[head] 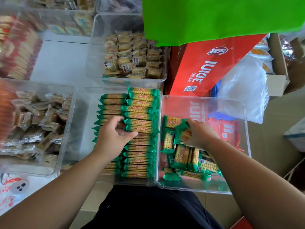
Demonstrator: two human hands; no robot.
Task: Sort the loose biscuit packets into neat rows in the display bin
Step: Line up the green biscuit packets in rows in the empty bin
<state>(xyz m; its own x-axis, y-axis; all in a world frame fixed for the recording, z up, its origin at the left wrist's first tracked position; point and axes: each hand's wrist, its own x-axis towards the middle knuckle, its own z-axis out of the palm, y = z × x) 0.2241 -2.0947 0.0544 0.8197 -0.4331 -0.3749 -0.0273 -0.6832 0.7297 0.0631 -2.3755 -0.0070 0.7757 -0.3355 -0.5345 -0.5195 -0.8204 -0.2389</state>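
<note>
The loose packets (181,156) lie in a messy heap in the clear side bin (198,190), on the person's right. They are green and yellow and point every which way, some flat and some on their edge. The right hand (200,134) is in this bin, at the far end of the heap. Its fingers are curled round a small bunch of the packets and grip them. Just to the left, wall touching wall, is the display bin (135,182). In it the packets stand on edge in two neat rows (142,129), and each one has its long side running from left to right. The left hand (113,134) is over these rows, near the middle. Its fingers are bent and its thumb points to the right. It touches the packets under it, but it is hard to tell if it pinches one or only rests there. The right hand is the one nearer to the heap, so it looks like the one to carry. The rows lie to the left of the gripped bunch, over the two walls. The bunch will likely need a turn, so its long side runs left to right like the others. Around them are a red juice box (206,66), a green bag (214,19) and more bins of snacks (36,123).
</note>
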